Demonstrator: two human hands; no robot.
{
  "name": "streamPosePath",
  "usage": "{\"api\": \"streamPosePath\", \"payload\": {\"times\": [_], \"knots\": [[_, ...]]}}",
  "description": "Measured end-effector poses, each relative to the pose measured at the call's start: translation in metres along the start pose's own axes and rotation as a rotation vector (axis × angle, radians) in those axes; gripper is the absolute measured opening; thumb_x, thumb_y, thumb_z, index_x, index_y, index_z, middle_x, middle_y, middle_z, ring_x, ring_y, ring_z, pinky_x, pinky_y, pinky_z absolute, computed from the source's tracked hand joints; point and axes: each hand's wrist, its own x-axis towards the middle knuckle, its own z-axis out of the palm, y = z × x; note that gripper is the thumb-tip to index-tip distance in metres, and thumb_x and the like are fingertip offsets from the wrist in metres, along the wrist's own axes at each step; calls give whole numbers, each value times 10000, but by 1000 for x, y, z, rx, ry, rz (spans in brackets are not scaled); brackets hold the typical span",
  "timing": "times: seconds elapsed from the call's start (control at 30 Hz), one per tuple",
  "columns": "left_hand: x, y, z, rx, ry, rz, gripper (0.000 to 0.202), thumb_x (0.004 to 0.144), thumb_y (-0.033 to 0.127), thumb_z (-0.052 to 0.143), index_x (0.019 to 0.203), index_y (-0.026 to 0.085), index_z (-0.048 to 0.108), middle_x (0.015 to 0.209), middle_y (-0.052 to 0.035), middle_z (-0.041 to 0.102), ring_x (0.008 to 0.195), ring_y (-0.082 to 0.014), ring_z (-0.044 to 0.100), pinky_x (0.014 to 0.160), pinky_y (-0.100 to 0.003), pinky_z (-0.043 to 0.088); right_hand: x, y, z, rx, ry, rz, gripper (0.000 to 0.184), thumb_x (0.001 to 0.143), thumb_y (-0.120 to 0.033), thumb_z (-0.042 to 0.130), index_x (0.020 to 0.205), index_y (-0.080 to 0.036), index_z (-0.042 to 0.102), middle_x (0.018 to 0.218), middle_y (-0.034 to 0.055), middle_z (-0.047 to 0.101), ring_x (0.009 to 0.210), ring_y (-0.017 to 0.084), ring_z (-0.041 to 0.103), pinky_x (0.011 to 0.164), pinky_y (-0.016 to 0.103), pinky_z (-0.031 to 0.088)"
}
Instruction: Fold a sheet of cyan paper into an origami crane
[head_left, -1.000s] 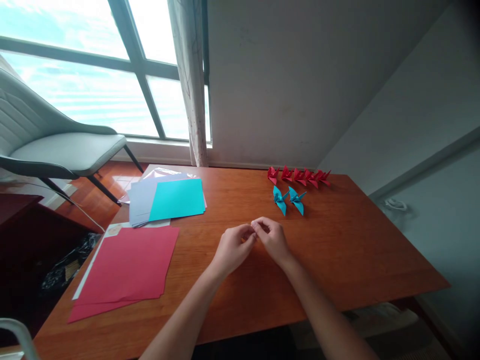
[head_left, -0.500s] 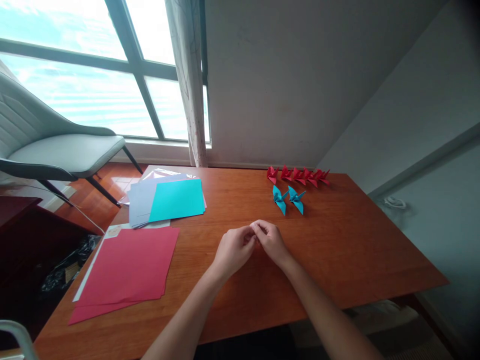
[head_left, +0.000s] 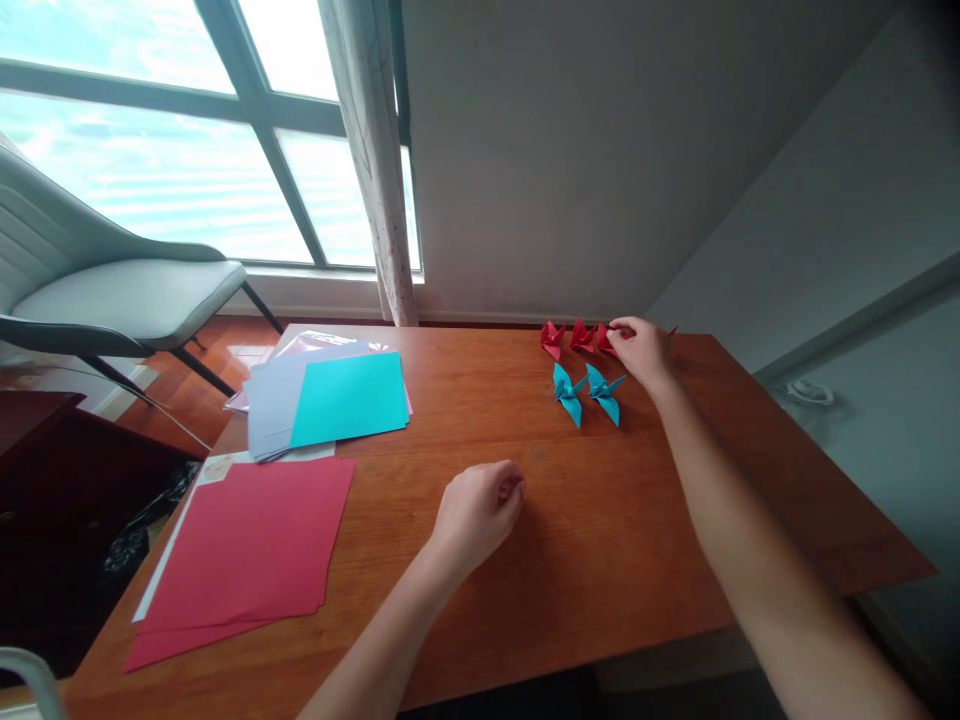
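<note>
My right hand [head_left: 637,350] reaches to the far side of the wooden table [head_left: 615,560], over the row of red paper cranes [head_left: 570,337]; its fingers curl on one of them, covering part of the row. Two teal paper cranes [head_left: 589,390] stand just in front of that row, left of my wrist. My left hand [head_left: 480,510] rests near the table's middle with its fingers curled in loosely; nothing shows in it.
Red paper sheets [head_left: 247,545] lie at the front left. A pile of grey and teal sheets [head_left: 330,400] lies behind them. A grey chair [head_left: 112,290] stands by the window, beside a curtain [head_left: 375,170]. The wall runs along the table's far edge.
My hands were together at the table's middle. My right hand has swung away to the far right, onto the red cranes. My left hand stayed and drew slightly nearer.
</note>
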Motion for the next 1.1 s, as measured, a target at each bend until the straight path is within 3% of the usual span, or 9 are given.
{"api": "streamPosePath", "payload": {"times": [0.13,0.37,0.6,0.8,0.83,0.9,0.97,1.1], "knots": [[-1,0,-2,14,-14,-6,159,912,243,524,827,224,657,843,-31,731,719,-167,630,616,-246,364,30,11,21,-145,-83,2,241,749,-195,651,955,-169,773,897,121,784,835,259,692,821,361,501],[-3,-2,0,41,-25,-15,139,907,235,534,862,225,665,856,-29,731,745,-173,633,635,-251,372,31,19,39,-215,-132,-28,233,779,-163,615,927,-149,794,937,148,789,860,275,704,802,360,504],[-2,-1,-1,61,-34,-11,144,914,239,530,868,228,666,859,-32,729,748,-174,636,629,-252,364,18,13,23,-159,-67,-110,216,833,-201,580,906,-175,782,1006,128,783,930,272,695,877,379,507],[-1,-1,-1,71,-35,-6,130,899,224,541,862,233,666,849,-30,723,766,-182,644,647,-254,375,-20,-5,-6,-27,93,-117,191,865,-301,576,878,-184,726,976,128,751,900,264,688,851,399,526],[-1,-1,-1,71,-35,-6,129,898,225,544,863,234,667,852,-30,725,768,-183,646,651,-255,377,-28,-9,-9,38,113,-85,196,874,-329,570,892,-191,709,912,104,745,821,241,691,763,372,538],[-1,0,-1,72,-36,-8,129,901,231,548,865,236,671,861,-32,730,772,-185,650,652,-256,379,-45,-19,-13,520,110,169,146,810,-338,651,872,-207,670,764,46,705,660,204,658,554,299,482],[0,0,-2,72,-40,-7,133,904,237,548,867,238,676,865,-33,733,772,-186,653,649,-256,378,-61,-28,-14,1009,-5,412,149,726,-285,724,829,-217,640,702,3,671,597,150,610,477,236,417],[1,0,-3,74,-47,-5,140,902,235,546,866,238,681,859,-34,733,769,-188,653,646,-255,376,-82,-42,-13,1192,-164,513,155,695,-285,723,738,-219,589,654,-6,628,558,116,551,417,199,398]]}}
